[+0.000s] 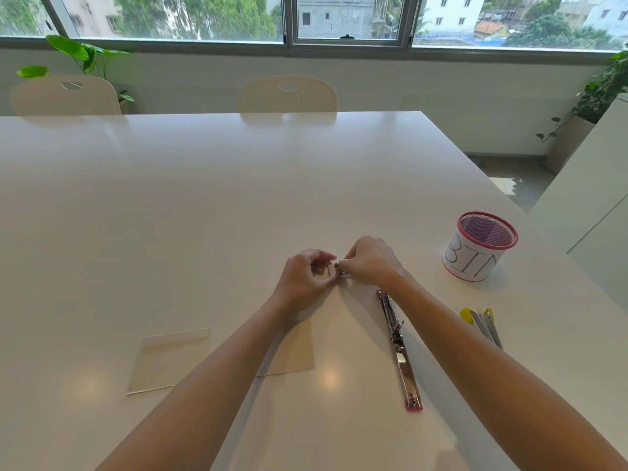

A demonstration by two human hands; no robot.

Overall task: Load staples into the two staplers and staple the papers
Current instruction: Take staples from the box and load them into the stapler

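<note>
A wide, glossy white surface (170, 205) is filling most of the view, catching soft ceiling reflections. Beyond its far edge two cream chairs (288, 95) are standing, and behind them a long window (350, 20) is showing trees and buildings; leafy plants (80, 57) are sitting at both ends of the sill wall.

Taking the opened red stapler (400, 351) as the landmark: it is lying folded out flat on the surface, its metal channel facing up. Just beyond its far end, the left hand (304, 278) and the right hand (372, 261) are meeting, both with fingers curled and pinching a small strip of staples (337, 269) between them; the strip is too small to tell more. To the right of the stapler a yellow stapler (482, 326) is lying, partly hidden by the right forearm. Farther right and beyond it, a red mesh cup (481, 246) wrapped in paper lettered "BIN" is standing upright. To the left of the red stapler one cream paper (295, 351) is lying flat, partly under the left forearm, and farther left a second paper (171, 360) is lying apart from it.
</note>
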